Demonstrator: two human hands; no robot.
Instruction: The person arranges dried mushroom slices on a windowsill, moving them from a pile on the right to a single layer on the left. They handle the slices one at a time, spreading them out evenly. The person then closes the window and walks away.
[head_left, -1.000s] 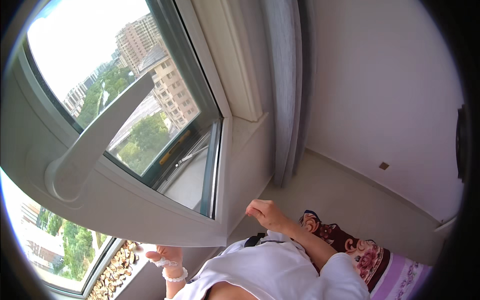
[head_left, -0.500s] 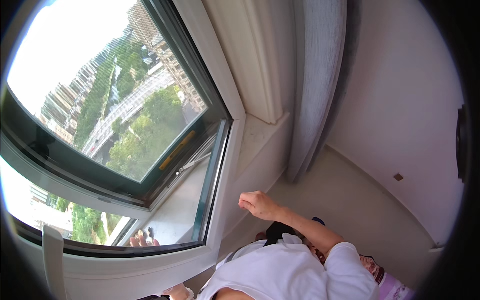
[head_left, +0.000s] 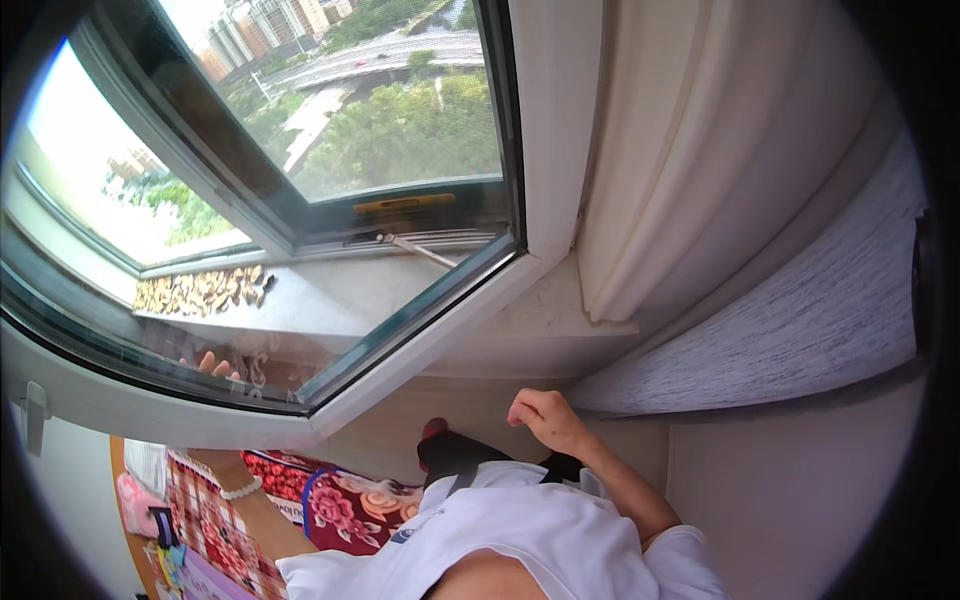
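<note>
A white-framed window sash (head_left: 430, 372) stands swung into the room in front of me. My left hand (head_left: 213, 366) is behind its lower rail. Through the glass I see its fingertips, apart from each other; the palm is hidden by the frame. A beaded bracelet (head_left: 241, 488) circles that wrist. My right hand (head_left: 545, 418) is curled in a loose fist in the air to the right of the sash, touching nothing. Whether anything is inside it does not show. The window handle (head_left: 35, 415) is at the sash's left end.
Small yellow-brown slices (head_left: 200, 292) lie spread on the pale sill (head_left: 330, 300) beyond the glass. A metal stay (head_left: 415, 248) props the outer pane. A grey curtain (head_left: 770, 310) hangs at right. At lower left is a red floral cloth (head_left: 360, 505).
My view has turned, bringing the slices on the sill and my left forearm into sight. The sash now appears further left. My right hand stays curled.
</note>
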